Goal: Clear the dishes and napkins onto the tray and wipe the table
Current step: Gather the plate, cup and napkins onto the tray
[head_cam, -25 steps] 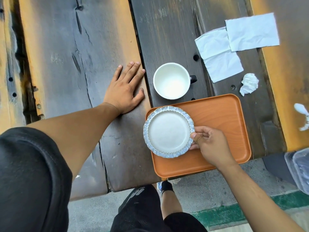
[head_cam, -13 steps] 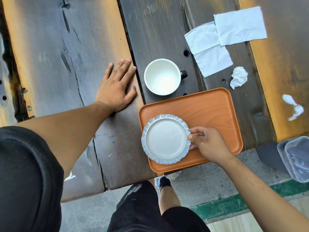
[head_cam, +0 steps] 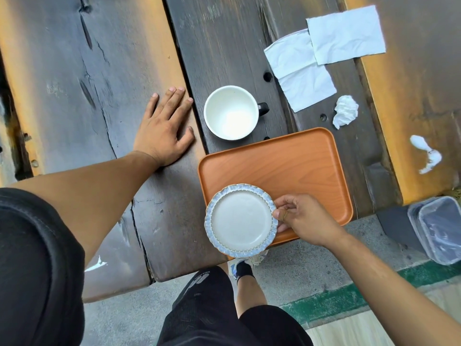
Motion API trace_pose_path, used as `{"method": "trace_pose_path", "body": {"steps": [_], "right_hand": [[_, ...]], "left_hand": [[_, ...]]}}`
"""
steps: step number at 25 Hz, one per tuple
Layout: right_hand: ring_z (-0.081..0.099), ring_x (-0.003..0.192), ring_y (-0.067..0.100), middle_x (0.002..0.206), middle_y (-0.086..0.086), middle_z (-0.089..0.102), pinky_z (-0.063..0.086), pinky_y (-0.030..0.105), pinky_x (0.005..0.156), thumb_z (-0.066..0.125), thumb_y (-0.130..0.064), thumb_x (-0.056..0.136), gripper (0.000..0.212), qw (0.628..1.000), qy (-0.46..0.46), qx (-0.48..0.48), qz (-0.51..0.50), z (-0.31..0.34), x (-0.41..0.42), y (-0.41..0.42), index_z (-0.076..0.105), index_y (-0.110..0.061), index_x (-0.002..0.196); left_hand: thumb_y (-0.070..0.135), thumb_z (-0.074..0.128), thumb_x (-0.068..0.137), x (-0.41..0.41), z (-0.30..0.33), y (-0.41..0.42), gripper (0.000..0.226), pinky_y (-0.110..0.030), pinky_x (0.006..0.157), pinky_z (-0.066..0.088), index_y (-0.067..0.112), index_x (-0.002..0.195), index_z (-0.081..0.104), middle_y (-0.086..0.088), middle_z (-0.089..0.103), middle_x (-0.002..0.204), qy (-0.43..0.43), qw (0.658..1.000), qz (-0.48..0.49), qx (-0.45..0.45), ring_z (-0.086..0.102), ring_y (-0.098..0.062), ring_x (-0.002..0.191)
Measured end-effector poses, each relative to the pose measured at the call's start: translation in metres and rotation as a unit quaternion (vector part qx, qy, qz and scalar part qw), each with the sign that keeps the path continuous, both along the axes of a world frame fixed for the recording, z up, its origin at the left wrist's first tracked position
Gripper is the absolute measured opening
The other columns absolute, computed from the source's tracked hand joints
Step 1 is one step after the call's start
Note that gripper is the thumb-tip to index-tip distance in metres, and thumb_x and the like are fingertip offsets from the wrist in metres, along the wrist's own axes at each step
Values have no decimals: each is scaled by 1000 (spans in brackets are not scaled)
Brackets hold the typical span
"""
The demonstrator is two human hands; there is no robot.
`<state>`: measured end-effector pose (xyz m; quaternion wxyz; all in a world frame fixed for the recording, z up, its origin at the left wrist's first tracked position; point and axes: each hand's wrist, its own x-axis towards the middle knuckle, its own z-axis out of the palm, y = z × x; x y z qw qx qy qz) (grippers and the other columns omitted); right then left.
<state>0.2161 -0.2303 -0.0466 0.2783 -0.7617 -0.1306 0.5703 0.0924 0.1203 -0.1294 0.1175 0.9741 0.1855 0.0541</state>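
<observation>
Your right hand [head_cam: 306,221] has the small plate [head_cam: 240,221] by its right rim, thumb on top and fingers curled under the edge, a firm pinch grip. The plate, white in the middle with a scalloped blue border, sits over the near-left corner of the orange tray [head_cam: 287,166], and its near edge hangs past the tray's front rim. Whether it rests flat on the tray or is held just above it, I cannot tell.

Your left hand [head_cam: 163,131] lies palm-down on the wooden surface [head_cam: 104,78] to the left of the tray, fingers spread, grasping nothing, a released grip.

Just beyond the tray's far-left corner stands the white cup [head_cam: 230,112], upright and empty, its dark handle pointing right. It is close to the tray but not on it.

Beyond the tray's far-right corner, two flat white napkins [head_cam: 324,58] lie overlapping, the far one covering a corner of the nearer one. A crumpled napkin [head_cam: 345,111] sits between those and the tray's far edge, apart from both.

To the right of the tray, a white smear [head_cam: 425,153] marks the lighter plank. Off the surface, lower right of the tray, a clear plastic container [head_cam: 439,228] sits on the ground.
</observation>
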Motion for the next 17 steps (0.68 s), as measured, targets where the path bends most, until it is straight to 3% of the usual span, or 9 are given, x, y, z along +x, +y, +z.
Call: {"method": "trace_pose_path", "body": {"steps": [4,9,13,17], "right_hand": [[76,84,25,102,5,78,63,27,73,65,-8,96,16,999,28,2,-43,0,-2,-3,71,-11,110],[76,82,17,98,-2,77,62,27,74,68,-10,94,22,997,13,3,-82,4,-1,-6,69,-23,112],[75,86,18,94,-2,76,62,29,78,62,-6,96,23,985,-50,38,-160,9,10,8,69,-22,110],[70,90,8,103,-8,71,58,24,83,66,-22,95,25,962,-187,106,-166,9,39,60,67,-25,120]], "left_hand": [[38,47,98,-1,0,0,65,-54,129,12,14,158,38,-13,29,169,-1,1000,-1,-2,24,-31,158],[38,46,98,1,1,0,65,-54,129,11,13,158,38,-13,29,169,3,1000,0,-3,23,-31,158],[39,45,98,1,1,1,66,-53,129,11,13,158,38,-13,27,170,9,1000,1,-2,22,-31,158],[40,44,98,1,2,0,66,-53,129,12,13,158,38,-13,28,170,9,1000,3,0,23,-30,158]]}}
